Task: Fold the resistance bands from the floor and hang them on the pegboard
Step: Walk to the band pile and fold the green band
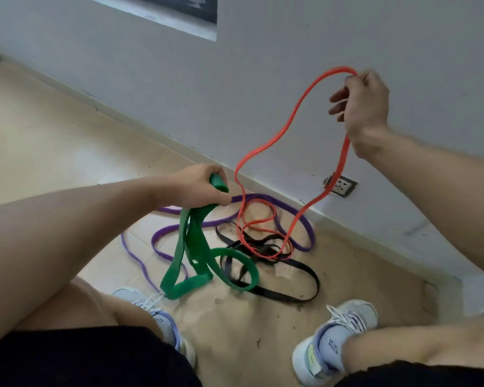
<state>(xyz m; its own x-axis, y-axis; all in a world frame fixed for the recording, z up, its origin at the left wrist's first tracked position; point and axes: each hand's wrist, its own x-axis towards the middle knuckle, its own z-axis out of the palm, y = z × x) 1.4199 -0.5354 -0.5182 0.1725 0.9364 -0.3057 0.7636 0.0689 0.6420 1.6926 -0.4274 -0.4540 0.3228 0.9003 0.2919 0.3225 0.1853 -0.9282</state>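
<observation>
Seen from above, a person crouches over a tangle of resistance bands on a tan floor (53,129) near a grey wall (263,79). The left hand (200,185) has its grip closed around a wide green band (192,247), whose loops trail down to the floor. The right hand (365,103), raised higher, pinches the top of a thin orange band (266,146) that hangs into the pile. A purple band (305,222) and a black band (296,296) lie on the floor between two light blue sneakers (338,336) and the wall.

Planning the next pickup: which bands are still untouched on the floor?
The purple band and black band; the green band and orange band are each gripped.
</observation>
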